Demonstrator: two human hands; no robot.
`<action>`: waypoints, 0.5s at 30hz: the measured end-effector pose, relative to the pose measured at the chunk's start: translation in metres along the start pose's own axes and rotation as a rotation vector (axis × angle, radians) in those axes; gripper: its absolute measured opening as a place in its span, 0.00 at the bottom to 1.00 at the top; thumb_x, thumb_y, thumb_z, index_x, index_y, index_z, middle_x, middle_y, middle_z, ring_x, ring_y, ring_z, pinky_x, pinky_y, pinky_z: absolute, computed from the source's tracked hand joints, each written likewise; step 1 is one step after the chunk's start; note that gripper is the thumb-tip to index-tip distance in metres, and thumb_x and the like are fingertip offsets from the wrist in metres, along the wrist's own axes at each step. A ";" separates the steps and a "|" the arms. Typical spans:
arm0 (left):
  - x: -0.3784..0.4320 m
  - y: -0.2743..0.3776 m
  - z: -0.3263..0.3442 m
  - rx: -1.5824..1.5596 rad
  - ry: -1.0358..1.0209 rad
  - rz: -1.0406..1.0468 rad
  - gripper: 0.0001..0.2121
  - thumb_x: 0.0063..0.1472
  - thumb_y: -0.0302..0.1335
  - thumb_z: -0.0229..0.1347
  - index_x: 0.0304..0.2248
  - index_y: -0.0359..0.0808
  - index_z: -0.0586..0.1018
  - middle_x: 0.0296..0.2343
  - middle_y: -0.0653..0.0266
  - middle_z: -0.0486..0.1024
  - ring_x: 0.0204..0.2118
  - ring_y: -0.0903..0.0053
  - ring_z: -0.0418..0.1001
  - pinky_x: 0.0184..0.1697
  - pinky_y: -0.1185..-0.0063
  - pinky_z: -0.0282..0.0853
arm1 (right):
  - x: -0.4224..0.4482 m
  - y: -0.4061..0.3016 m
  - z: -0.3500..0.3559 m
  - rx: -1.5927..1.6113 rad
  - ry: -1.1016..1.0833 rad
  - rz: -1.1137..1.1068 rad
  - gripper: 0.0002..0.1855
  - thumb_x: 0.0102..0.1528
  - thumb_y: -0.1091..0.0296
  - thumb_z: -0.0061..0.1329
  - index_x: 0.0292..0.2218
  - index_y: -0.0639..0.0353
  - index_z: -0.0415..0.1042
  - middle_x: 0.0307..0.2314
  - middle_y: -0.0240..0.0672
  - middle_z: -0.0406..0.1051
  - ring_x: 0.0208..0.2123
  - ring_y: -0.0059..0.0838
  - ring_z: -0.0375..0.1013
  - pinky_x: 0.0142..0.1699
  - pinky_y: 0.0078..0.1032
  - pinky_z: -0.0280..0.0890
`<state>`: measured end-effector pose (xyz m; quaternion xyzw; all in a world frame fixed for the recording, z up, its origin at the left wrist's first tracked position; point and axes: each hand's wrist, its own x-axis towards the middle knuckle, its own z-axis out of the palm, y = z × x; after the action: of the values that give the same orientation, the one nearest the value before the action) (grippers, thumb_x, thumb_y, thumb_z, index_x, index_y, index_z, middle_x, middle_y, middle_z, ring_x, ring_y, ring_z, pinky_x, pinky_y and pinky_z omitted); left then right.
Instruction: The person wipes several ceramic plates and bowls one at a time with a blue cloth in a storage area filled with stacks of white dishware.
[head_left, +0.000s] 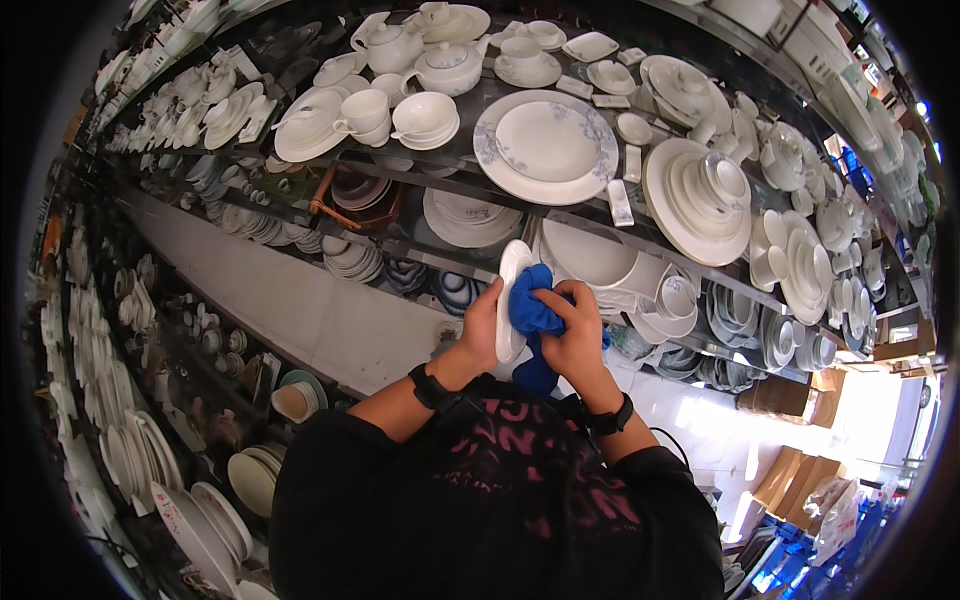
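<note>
In front of my chest, my left hand grips a white ceramic plate by its side, tilted nearly on edge. My right hand holds a bunched blue cloth against the plate's face. Part of the cloth hangs below my fingers. The cloth and my hands hide much of that face, so its full outline cannot be told. Just beyond, on the dark shelf, lies a large white plate with a blue floral rim, a smaller matching plate resting on it.
Teapots, cups and stacked plates crowd the upper shelf. Bowls and a wicker-handled tray sit on the tier below. More plates stand behind me at left. Cardboard boxes lie on the floor at right.
</note>
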<state>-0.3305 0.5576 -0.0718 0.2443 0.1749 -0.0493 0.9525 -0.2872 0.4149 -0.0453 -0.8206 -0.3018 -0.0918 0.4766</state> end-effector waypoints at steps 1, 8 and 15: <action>0.002 0.006 -0.004 -0.008 -0.011 0.000 0.25 0.69 0.43 0.33 0.54 0.32 0.65 0.46 0.57 0.71 0.49 0.69 0.70 0.54 0.73 0.63 | 0.008 -0.003 0.005 -0.013 0.000 -0.005 0.26 0.32 0.84 0.49 0.37 0.54 0.77 0.33 0.40 0.67 0.35 0.45 0.68 0.39 0.33 0.65; 0.021 0.083 -0.069 0.138 -0.147 -0.151 0.25 0.68 0.44 0.34 0.54 0.33 0.65 0.46 0.58 0.71 0.47 0.67 0.71 0.53 0.71 0.64 | 0.075 -0.021 0.062 -0.149 0.052 -0.015 0.25 0.33 0.83 0.48 0.37 0.58 0.75 0.32 0.43 0.66 0.35 0.46 0.68 0.40 0.34 0.65; 0.039 0.184 -0.104 0.098 -0.247 -0.142 0.27 0.68 0.45 0.38 0.57 0.34 0.60 0.50 0.60 0.67 0.51 0.70 0.67 0.55 0.71 0.62 | 0.132 -0.063 0.133 -0.051 -0.025 -0.064 0.25 0.30 0.83 0.48 0.36 0.56 0.76 0.32 0.41 0.66 0.36 0.46 0.67 0.39 0.35 0.65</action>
<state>-0.2926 0.7682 -0.0885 0.2697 0.0708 -0.1546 0.9478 -0.2359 0.6029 -0.0122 -0.8235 -0.3314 -0.1045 0.4484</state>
